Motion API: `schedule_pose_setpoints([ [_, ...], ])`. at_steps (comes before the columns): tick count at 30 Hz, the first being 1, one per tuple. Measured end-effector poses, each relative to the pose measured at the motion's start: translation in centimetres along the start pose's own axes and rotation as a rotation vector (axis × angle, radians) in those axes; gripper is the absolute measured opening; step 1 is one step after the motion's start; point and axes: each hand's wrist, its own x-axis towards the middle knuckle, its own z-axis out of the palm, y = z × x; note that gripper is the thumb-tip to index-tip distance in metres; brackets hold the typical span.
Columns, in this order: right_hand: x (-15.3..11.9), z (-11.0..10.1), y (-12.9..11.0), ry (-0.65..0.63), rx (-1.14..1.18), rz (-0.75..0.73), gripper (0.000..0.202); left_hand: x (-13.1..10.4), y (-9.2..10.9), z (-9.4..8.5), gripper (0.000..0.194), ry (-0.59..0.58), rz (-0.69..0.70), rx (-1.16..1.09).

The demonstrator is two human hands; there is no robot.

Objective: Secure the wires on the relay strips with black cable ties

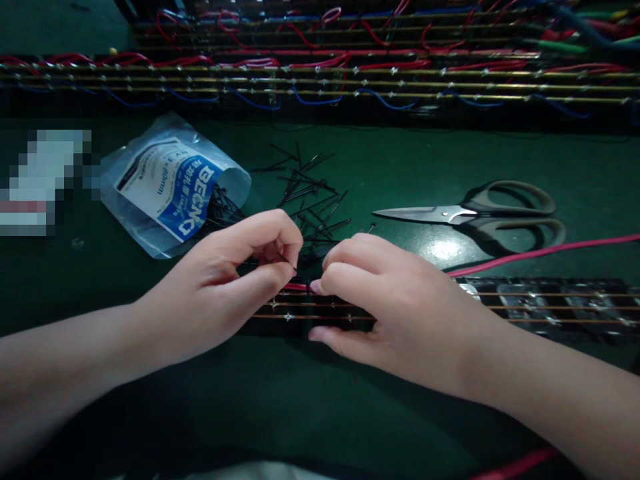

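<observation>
- The wired strip (545, 308) lies directly under the two hands and runs from the space between them, below the right wrist, towards the right side of the view.
- The left hand (220, 283) is closed in a pinch; thumb and forefinger hold the dark end of one black tie (287, 259), just above the strip.
- The right hand (410, 300) is bent over the strip and grips it, with fingers at the far side and thumb at the near side.
- There are two hands, one strip with three thin copper-coloured rods, one pair of scissors (420, 214) and one plastic bag (173, 183) with ties inside.
- The loose ties (313, 181) cross each other, so I cannot count them exactly.
- One red cable (545, 251) goes from near the right hand to the right edge; another red piece (520, 465) shows at the bottom.
- The scissors lie beyond the right hand, tips to the left, and the bag beyond the left hand.
- The green table (400, 420) shows on the near side of the strip; on the far side, wired rows (320, 77) border it.
</observation>
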Motion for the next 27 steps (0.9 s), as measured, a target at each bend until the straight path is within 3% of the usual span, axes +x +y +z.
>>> schedule_pose_setpoints([
  [9,0.02,0.11,-0.07,0.01,0.018,0.006,0.026,0.13,-0.8,0.51,0.009,0.1,0.107,-0.125],
  [15,-0.01,0.13,-0.01,0.0,0.02,0.009,0.025,0.14,-0.62,0.72,0.012,0.175,0.106,-0.223],
  [24,-0.12,0.08,0.06,0.031,0.022,-0.004,0.029,0.22,-0.74,0.68,0.009,0.182,0.096,-0.206],
  [27,-0.15,0.1,0.14,0.03,0.04,0.004,0.029,0.15,-0.69,0.55,0.016,0.161,0.133,-0.148],
])
